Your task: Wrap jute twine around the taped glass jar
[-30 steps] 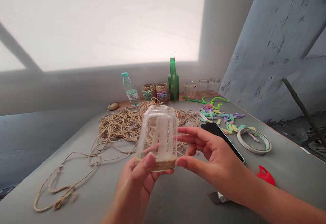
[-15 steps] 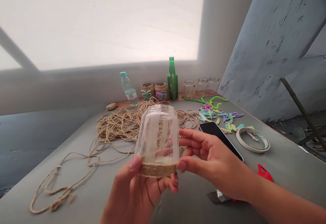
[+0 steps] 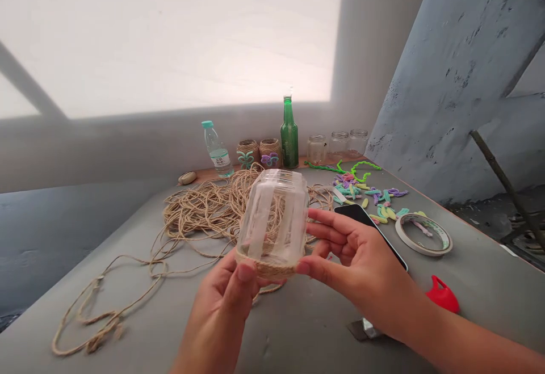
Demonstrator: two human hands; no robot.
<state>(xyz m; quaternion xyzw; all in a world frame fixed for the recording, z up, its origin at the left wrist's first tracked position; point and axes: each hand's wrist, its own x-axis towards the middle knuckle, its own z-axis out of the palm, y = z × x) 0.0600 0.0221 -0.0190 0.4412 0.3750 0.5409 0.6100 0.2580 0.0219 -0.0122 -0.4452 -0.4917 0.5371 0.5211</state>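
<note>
A clear glass jar (image 3: 275, 215) is held up in front of me, tilted, its threaded mouth pointing away. Pale strips of tape run along its sides, and a band of jute twine (image 3: 272, 269) wraps its base end. My left hand (image 3: 232, 291) grips the base from the left, thumb pressed on the twine band; its other fingers are mostly hidden behind the jar. On the right side, my right hand (image 3: 351, 255) holds the jar, thumb tip on the twine and fingers behind the glass. A tangled heap of loose jute twine (image 3: 200, 209) lies on the table behind the jar.
Behind stand a water bottle (image 3: 219, 155), two twine-wrapped jars (image 3: 269, 150), a green bottle (image 3: 289, 138) and glass jars (image 3: 339, 144). To the right lie colourful fuzzy pieces (image 3: 387, 209), a phone (image 3: 357, 213), a tape roll (image 3: 447, 243) and a red-handled tool (image 3: 443, 294), partly covered by my arm.
The jar has shifted slightly right and turned in my hands. My left hand has moved from under the base to its left side, thumb further over the twine band.
</note>
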